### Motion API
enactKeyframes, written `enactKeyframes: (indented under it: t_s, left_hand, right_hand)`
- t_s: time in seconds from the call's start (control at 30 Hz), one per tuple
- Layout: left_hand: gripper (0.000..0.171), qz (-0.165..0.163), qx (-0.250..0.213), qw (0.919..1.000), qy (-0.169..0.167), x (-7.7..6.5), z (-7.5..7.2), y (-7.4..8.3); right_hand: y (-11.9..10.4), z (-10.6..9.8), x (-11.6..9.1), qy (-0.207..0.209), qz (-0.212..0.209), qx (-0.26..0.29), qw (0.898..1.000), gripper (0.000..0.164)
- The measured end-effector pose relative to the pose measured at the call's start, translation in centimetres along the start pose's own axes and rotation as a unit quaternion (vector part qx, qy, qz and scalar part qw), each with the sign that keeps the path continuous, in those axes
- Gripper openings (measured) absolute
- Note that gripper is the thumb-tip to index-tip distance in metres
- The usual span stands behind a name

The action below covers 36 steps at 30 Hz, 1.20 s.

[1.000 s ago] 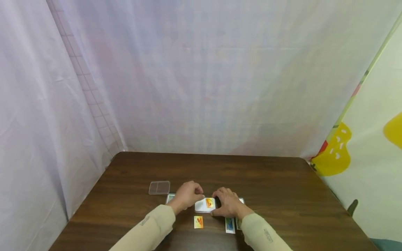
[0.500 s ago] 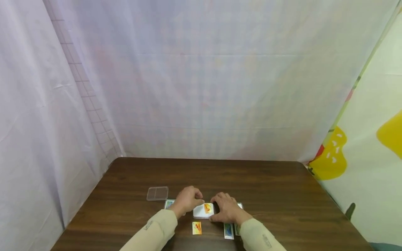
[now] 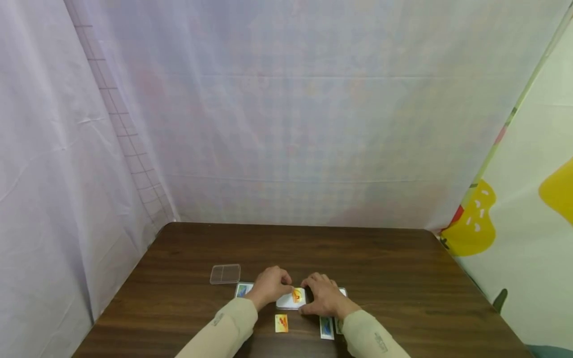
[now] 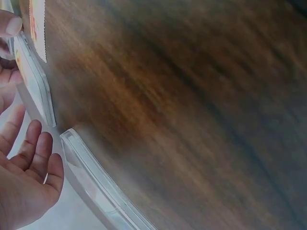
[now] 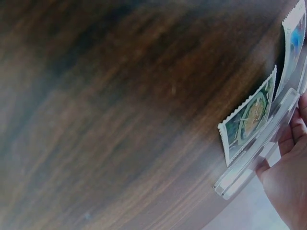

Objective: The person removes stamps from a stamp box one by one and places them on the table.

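Observation:
A flat clear plastic case point(image 3: 284, 301) with a white inside lies before me. An orange postage stamp point(image 3: 297, 295) rests at its right part. My right hand point(image 3: 323, 296) spans the case's right end, thumb on the near edge and fingers on the far edge. From the left, my left hand point(image 3: 270, 287) reaches over the case, thumb tip at the stamp's left edge. Whether it pinches the stamp is hidden. In the left wrist view its other fingers point(image 4: 42, 151) hang loosely curled. A second orange stamp point(image 3: 281, 323) lies nearer me.
A clear lid-like plastic piece point(image 3: 225, 274) lies at the left. Another case point(image 3: 242, 289) is partly under my left hand. Beneath my right wrist sits a further case point(image 5: 259, 146), with a green stamp point(image 5: 249, 117) and a blue stamp point(image 3: 327, 328) beside it.
The left thumb has moved slightly right, up to the stamp's edge. The right hand keeps its hold on the case. The view has tilted a little.

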<state>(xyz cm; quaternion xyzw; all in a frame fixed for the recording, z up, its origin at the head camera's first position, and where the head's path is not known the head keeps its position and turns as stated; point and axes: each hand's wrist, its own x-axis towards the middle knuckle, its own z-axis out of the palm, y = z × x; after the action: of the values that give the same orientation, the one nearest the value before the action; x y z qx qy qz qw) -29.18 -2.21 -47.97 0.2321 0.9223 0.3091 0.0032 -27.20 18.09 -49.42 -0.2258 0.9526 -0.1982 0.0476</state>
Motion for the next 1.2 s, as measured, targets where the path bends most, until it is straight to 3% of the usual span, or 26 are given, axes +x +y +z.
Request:
enactKeyframes:
  t_s: [1.2]
  left_hand:
    - [0.011,-0.01,0.027,0.9995,-0.016,-0.03,0.29,0.42]
  right_hand:
    - [0.26,0.19,0.15,0.012,0.0,0.011,1.0,0.057]
